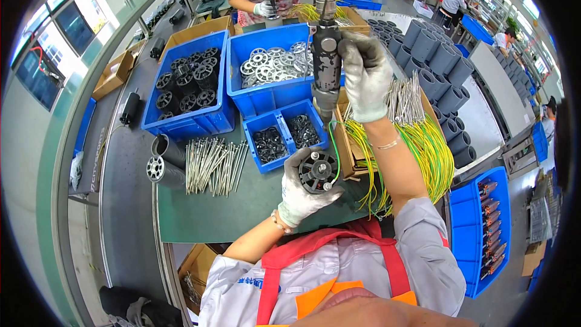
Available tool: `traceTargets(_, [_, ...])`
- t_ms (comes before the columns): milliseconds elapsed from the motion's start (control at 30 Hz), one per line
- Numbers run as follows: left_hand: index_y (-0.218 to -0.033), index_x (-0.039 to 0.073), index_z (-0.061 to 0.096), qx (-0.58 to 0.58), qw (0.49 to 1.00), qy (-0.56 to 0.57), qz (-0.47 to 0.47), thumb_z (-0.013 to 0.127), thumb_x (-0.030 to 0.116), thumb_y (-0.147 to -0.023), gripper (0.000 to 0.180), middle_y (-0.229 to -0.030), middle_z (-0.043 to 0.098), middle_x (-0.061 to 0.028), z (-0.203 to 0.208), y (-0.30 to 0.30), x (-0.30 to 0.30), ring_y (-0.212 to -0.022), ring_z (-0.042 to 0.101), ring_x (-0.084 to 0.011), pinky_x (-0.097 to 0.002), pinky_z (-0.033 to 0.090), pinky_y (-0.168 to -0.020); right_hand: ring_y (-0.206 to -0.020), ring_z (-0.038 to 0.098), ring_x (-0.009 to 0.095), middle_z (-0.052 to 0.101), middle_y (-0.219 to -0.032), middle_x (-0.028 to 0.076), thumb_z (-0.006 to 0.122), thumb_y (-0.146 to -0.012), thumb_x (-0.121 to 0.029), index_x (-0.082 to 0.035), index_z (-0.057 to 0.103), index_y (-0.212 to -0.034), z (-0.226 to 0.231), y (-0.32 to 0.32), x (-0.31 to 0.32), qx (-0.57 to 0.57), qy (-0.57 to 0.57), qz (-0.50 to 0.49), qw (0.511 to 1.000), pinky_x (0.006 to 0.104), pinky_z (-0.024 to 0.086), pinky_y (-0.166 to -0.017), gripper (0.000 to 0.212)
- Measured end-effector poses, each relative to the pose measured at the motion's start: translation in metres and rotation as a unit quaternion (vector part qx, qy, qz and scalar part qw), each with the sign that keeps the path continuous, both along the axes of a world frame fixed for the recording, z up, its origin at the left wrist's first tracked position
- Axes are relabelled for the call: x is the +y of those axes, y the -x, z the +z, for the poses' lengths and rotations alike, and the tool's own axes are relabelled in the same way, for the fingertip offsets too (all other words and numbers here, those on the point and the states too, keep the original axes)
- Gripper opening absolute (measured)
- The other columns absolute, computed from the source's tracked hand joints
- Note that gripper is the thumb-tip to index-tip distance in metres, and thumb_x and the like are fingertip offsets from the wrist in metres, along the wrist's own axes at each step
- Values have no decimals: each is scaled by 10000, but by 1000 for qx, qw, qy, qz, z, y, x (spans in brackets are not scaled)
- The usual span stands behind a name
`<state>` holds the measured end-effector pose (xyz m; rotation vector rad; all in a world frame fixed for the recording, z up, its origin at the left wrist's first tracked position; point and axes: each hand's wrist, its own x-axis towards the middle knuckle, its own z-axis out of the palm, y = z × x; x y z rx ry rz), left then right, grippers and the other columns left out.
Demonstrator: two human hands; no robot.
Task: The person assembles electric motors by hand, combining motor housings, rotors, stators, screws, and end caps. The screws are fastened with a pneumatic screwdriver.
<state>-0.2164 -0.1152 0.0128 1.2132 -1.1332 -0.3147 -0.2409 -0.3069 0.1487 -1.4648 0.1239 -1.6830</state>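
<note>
My gloved left hand (302, 191) wraps round a black cylindrical part (318, 172) with a spoked round end facing up. Metal rod ends show on that end, and a green wire (334, 148) loops up from its right side. Above it hangs a dark, worn power screwdriver (327, 63), its tip over the small parts bin's right edge. Against the tool's right side, the curled fingers of my gloved right hand (366, 79) are closed. Part of that grip is hidden. Beside the right forearm lie yellow-green wires (417, 154) and thin metal rods (403, 100) in a cardboard box.
Blue bins hold black spoked parts (187, 79), silvery discs (275, 66) and small dark pieces (269, 144). Loose rods (215, 165) and grey cylinders (164, 171) are at left. Grey tubes (442, 57) stand at right. Across the bench, a co-worker's gloved hand (264, 9) is on another hanging tool.
</note>
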Motion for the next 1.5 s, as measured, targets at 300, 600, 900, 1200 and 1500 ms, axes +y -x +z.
traceTargets(300, [-1307, 10, 374, 1, 999, 14, 42, 946, 265, -574, 965, -1223, 589, -187, -8, 2, 3, -1071, 634, -290, -391, 518, -940, -729, 545, 58, 644, -910, 0, 680, -916, -228, -23, 588, -1134, 28, 23, 27, 46, -142, 361, 920, 204, 454, -706, 313])
traceTargets(600, [-1314, -7, 416, -29, 998, -6, 48, 917, 232, -576, 923, -1158, 615, -157, 3, 1, 2, -1003, 658, -251, -371, 540, -894, -862, 568, 78, 629, -1009, 14, 782, -778, -109, 4, 563, -1169, 25, 26, 35, 325, -118, 306, 887, 270, 503, -795, 462])
traceTargets(900, [-1311, -1, 420, -36, 998, -34, 46, 926, 227, -575, 922, -1150, 625, -167, 2, -2, 3, -1029, 658, -253, -363, 531, -911, -757, 653, 84, 699, -873, 26, 744, -755, -38, -7, 632, -973, 38, 29, 86, 172, -79, 289, 938, 244, 544, -702, 247])
traceTargets(1200, [-1317, -2, 426, -58, 997, -22, 53, 933, 205, -553, 940, -1193, 603, -163, 3, -1, 4, -1063, 642, -256, -364, 516, -940, -764, 646, 88, 702, -866, 28, 776, -753, -115, -31, 626, -1031, 27, 28, 81, 216, 22, 225, 950, 271, 544, -708, 328])
traceTargets(1500, [-1320, 4, 429, -42, 998, -21, 49, 919, 179, -561, 919, -1209, 594, -161, 3, -1, 3, -1071, 633, -244, -362, 513, -945, -800, 664, 125, 709, -893, 47, 800, -732, -160, -23, 631, -1057, 18, 26, 80, 182, -33, 254, 949, 305, 547, -770, 391])
